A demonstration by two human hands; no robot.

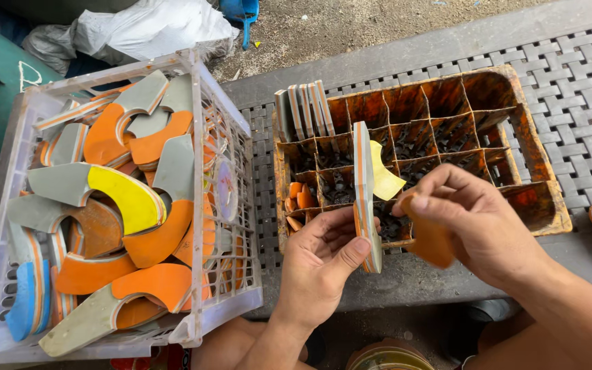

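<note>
My left hand grips a flat layered foam piece, held on edge, grey with orange stripes. A pale yellow layer peels away from its right face. My right hand holds an orange foam piece between thumb and fingers, just right of the upright piece. Both hands hover over the front edge of an orange divided crate.
A white plastic basket at left is heaped with curved grey, orange, yellow and blue foam offcuts. Several grey strips stand in the crate's back-left cell; small orange scraps lie in a front-left cell. Woven grey mat beneath.
</note>
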